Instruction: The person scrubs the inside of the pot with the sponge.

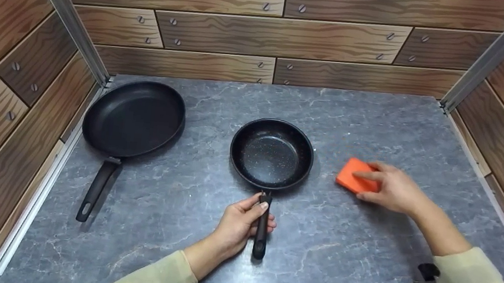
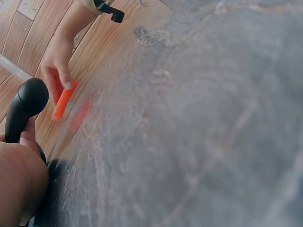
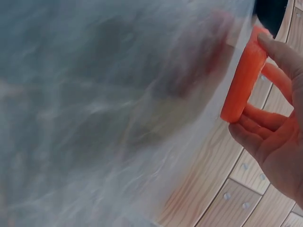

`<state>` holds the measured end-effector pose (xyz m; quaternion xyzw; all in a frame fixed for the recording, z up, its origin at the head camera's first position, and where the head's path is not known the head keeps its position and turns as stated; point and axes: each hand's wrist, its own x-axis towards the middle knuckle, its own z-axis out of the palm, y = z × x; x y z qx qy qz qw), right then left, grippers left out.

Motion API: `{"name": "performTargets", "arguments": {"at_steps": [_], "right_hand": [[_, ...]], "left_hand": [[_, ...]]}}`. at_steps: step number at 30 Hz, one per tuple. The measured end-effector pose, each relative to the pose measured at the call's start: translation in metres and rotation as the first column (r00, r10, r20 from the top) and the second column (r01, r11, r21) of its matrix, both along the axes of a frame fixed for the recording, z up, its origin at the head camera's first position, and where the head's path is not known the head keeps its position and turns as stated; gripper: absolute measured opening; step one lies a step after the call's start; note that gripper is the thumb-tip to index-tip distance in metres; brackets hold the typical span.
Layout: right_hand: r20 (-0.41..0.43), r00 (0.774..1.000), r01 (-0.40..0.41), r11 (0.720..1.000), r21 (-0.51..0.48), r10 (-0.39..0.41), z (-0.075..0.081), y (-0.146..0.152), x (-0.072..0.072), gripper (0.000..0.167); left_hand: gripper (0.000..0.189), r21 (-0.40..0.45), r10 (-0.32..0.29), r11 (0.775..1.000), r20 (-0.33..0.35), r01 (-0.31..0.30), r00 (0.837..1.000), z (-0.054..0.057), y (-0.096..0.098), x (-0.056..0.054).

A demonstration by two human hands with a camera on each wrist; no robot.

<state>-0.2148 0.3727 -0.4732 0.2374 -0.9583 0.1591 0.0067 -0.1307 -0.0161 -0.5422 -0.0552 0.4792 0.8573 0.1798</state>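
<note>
A small black frying pan with a speckled inside sits mid-table. My left hand grips its dark handle, thumb on top and fingers underneath. To the right, my right hand holds an orange sponge between thumb and fingers, apart from the pan. In the right wrist view the sponge appears as a thick block pinched along its edges. The left wrist view shows the rounded handle end above my left hand, with the sponge beyond.
A larger black frying pan stands at the left, its handle pointing toward the front. Wood-patterned panels wall the back and both sides of the grey marbled table. Small pale specks lie near the small pan.
</note>
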Motion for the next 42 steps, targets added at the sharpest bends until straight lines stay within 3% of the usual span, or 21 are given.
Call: {"name": "performTargets", "arguments": {"at_steps": [11,19,24,32,38,42], "right_hand": [[0.095,0.995,0.014,0.999,-0.048,-0.009,-0.006,0.028,0.012,0.054],[0.195,0.979,0.061,0.998,-0.027,-0.055,-0.006,0.030,0.014,0.059],[0.214,0.974,0.077,0.997,-0.028,-0.070,-0.004,0.027,0.014,0.060],[0.163,0.984,0.084,0.995,-0.062,-0.073,0.004,0.011,0.012,0.059],[0.004,1.000,-0.008,0.993,-0.120,0.009,0.001,-0.018,0.009,0.057],[-0.031,0.998,-0.054,0.989,-0.136,0.050,0.000,-0.039,0.008,0.061]], "left_hand": [[0.059,0.003,0.003,1.000,-0.004,-0.003,1.000,0.000,0.000,0.000],[0.059,0.011,-0.001,1.000,-0.010,0.001,1.000,-0.002,0.001,-0.001],[0.059,0.007,0.003,1.000,-0.005,-0.003,1.000,-0.002,0.001,-0.001],[0.058,-0.015,-0.010,1.000,0.001,0.010,1.000,0.003,-0.001,0.000],[0.057,-0.054,-0.029,0.998,-0.001,0.028,1.000,0.008,-0.003,-0.001],[0.059,-0.105,-0.050,0.993,-0.018,0.048,0.999,0.012,-0.008,-0.002]]}}
